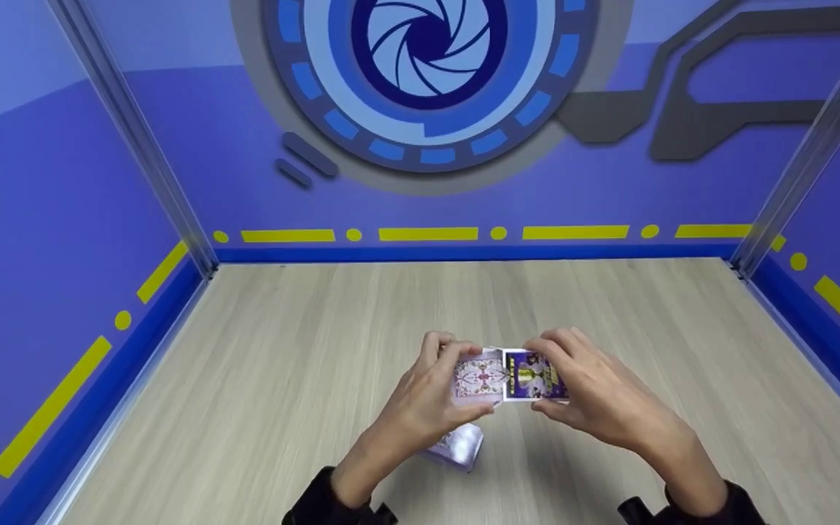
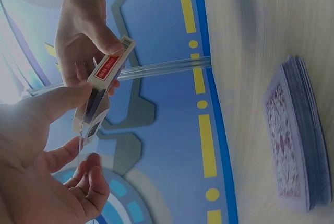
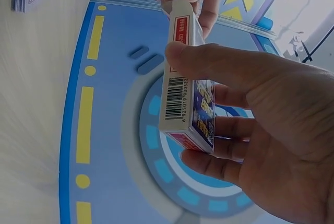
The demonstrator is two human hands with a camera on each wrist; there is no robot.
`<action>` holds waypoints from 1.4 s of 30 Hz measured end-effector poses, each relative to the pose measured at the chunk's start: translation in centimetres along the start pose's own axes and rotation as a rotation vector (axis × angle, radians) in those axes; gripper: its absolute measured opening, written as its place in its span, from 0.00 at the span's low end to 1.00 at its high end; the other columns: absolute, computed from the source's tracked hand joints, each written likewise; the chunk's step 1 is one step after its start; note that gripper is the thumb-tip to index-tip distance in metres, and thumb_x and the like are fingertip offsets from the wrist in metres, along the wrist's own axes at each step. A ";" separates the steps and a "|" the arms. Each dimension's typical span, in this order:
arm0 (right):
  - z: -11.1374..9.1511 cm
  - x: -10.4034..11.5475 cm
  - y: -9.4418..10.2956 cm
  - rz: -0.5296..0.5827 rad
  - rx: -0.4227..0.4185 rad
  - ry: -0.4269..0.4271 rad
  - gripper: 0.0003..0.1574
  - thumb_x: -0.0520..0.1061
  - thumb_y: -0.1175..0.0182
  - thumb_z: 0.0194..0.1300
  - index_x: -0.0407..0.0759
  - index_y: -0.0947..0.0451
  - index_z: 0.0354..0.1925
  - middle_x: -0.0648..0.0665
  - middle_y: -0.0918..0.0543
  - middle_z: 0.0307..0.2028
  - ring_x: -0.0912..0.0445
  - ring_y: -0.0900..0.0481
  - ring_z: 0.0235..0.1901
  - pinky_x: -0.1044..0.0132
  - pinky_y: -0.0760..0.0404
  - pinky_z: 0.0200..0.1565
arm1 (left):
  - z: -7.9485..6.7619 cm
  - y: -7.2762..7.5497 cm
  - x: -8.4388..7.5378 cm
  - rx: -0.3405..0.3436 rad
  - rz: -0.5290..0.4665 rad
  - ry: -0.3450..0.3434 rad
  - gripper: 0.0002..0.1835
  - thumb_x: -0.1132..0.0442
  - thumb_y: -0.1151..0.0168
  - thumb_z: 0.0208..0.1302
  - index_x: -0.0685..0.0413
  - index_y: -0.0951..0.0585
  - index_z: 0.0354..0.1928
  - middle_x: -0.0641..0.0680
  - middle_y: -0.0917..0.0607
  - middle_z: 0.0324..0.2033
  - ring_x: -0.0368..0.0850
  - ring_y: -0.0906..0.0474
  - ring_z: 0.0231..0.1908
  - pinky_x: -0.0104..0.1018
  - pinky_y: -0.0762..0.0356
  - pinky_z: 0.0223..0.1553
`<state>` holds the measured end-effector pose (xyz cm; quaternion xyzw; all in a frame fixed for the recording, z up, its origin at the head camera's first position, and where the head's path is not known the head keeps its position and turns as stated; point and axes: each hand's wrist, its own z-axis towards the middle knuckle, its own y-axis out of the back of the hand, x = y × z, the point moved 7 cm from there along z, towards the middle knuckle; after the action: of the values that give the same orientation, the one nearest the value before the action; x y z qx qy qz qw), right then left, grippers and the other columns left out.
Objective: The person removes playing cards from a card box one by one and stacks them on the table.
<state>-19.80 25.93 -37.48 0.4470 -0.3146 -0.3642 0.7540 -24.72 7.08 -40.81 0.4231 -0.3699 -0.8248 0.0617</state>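
Observation:
My right hand (image 1: 599,386) grips a small card box (image 1: 526,375), purple-faced with white edges. A barcode and a red label mark the box's narrow side (image 3: 176,98) in the right wrist view. My left hand (image 1: 424,394) pinches a playing card (image 1: 477,378) with a pink floral back by its long edges. Whether more cards lie under it is hard to tell. The card's end meets the box's open end, its flaps (image 2: 96,127) spread; how far it reaches inside is hidden. Below my left hand, a stack of cards (image 1: 460,446) lies on the table.
The wood-grain table (image 1: 303,350) is bounded by a blue back wall (image 1: 434,211) and side walls with yellow dashes. Metal posts (image 1: 150,146) stand at the back corners.

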 end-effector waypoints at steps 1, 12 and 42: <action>0.0 0.0 -0.1 -0.002 0.004 0.001 0.46 0.49 0.17 0.50 0.47 0.26 0.64 0.48 0.23 0.54 0.58 0.26 0.48 0.59 0.18 0.44 | 0.0 0.0 -0.1 0.001 0.042 -0.015 0.36 0.54 0.18 0.53 0.51 0.25 0.62 0.51 0.32 0.56 0.41 0.26 0.46 0.34 0.22 0.48; -0.2 -0.2 -0.1 -0.009 0.026 -0.010 0.45 0.48 0.19 0.52 0.45 0.27 0.65 0.46 0.22 0.55 0.56 0.24 0.49 0.57 0.17 0.45 | 0.0 0.3 -0.5 0.024 0.180 -0.121 0.36 0.54 0.20 0.56 0.51 0.22 0.66 0.50 0.29 0.54 0.43 0.32 0.54 0.35 0.26 0.56; -2.8 -6.3 4.3 0.045 -0.024 -0.279 0.43 0.42 0.25 0.59 0.37 0.30 0.68 0.35 0.23 0.58 0.49 0.23 0.43 0.54 0.20 0.37 | -0.8 -1.0 2.8 0.422 0.319 -0.074 0.32 0.65 0.24 0.60 0.49 0.24 0.67 0.49 0.22 0.58 0.42 0.25 0.57 0.38 0.25 0.61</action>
<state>-19.77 33.83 -35.62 0.3756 -0.4220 -0.4096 0.7163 -25.63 6.19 -43.62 0.3328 -0.5976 -0.7242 0.0878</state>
